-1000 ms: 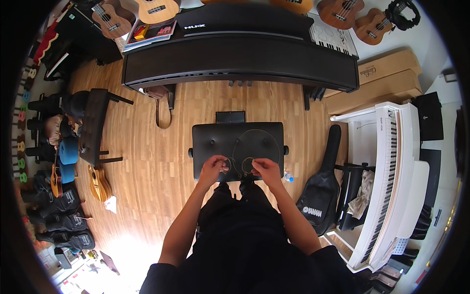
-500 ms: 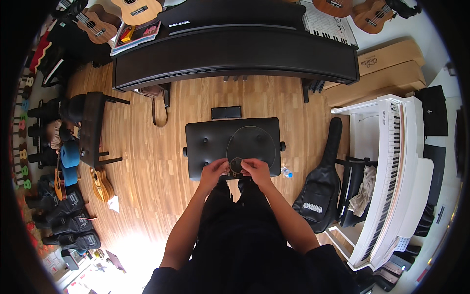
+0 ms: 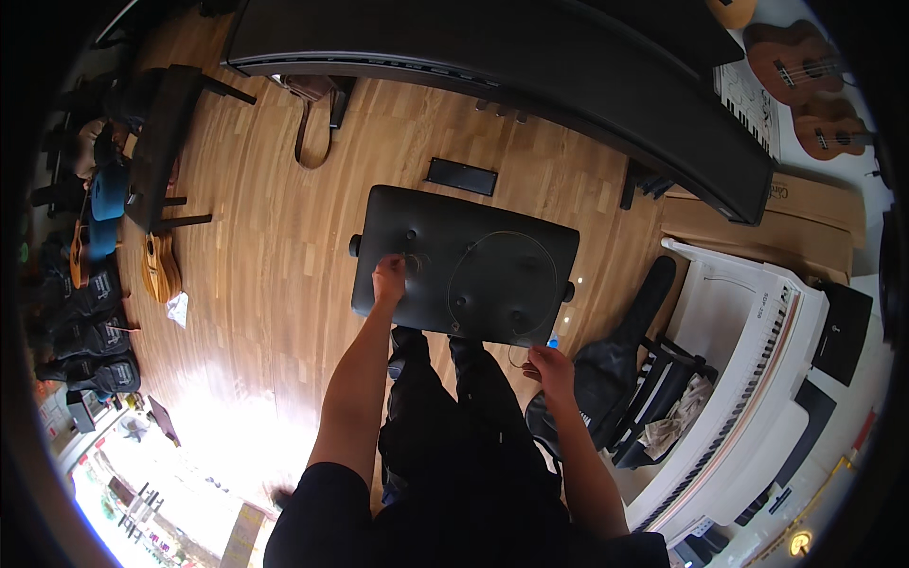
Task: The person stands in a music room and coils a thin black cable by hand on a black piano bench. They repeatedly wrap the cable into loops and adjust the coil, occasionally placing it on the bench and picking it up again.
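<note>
A black padded piano bench [image 3: 431, 218] with button tufts stands in front of me. On it lies a wide loop of thin wire string [image 3: 512, 233], like an instrument string. My left hand [image 3: 388, 280], over the bench's left part, is closed in a pinch on a small curl of string. My right hand [image 3: 552, 369] is beyond the bench's near right corner, fingers pinched on string that curves out beside them. Whether these pieces join the loop on the seat, I cannot tell.
Beyond the bench are a foot pedal [image 3: 461, 176] and a dark digital piano [image 3: 454, 47]. At right lie a black guitar bag [image 3: 606, 364] and a white piano [image 3: 729, 417]. A dark bench [image 3: 163, 142] and a small guitar [image 3: 161, 268] are at left.
My hands, close together over a small coil before, are now wide apart, left hand to the left and right hand to the right and nearer me. The view has turned.
</note>
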`<state>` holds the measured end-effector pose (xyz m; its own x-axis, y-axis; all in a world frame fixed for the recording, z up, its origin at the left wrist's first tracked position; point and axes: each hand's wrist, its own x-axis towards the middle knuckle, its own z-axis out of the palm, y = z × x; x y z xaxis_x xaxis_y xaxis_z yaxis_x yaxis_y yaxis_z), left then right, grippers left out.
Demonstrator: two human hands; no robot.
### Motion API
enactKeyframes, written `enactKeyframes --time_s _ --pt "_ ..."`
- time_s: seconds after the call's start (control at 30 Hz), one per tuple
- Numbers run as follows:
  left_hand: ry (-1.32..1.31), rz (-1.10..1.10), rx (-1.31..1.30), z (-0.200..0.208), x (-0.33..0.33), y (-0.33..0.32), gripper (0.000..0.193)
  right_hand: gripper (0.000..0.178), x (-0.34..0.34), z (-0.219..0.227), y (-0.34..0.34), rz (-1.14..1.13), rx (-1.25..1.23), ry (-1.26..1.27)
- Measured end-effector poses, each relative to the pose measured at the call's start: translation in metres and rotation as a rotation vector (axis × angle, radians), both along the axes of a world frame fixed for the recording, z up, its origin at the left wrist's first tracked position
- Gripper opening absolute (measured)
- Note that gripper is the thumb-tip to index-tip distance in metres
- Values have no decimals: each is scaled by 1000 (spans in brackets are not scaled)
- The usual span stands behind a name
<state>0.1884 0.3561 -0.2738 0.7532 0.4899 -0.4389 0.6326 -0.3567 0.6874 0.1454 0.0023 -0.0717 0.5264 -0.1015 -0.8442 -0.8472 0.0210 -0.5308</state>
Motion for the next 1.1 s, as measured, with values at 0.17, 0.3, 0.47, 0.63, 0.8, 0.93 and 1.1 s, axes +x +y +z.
enactKeyframes --time_s 0.17,0.3,0.47,0.63,0.8,0.93,1.1 --pt "49 88 93 4 -2 15 28 30 -11 -2 3 15 -10 44" --pt "-50 -47 435 18 0 12 31 30 -15 0 15 14 5 45" --pt "199 -209 470 27 9 13 28 29 -15 4 32 29 -11 49" --pt "243 -214 408 15 17 16 21 27 -20 9 45 40 -4 33" --pt "143 -151 100 20 13 24 24 26 -25 10 54 48 17 60" --pt "35 -91 -182 41 -4 33 24 26 -23 12 64 43 59 45" --pt "71 -85 -9 43 -22 40 23 27 -22 15 82 36 78 -11"
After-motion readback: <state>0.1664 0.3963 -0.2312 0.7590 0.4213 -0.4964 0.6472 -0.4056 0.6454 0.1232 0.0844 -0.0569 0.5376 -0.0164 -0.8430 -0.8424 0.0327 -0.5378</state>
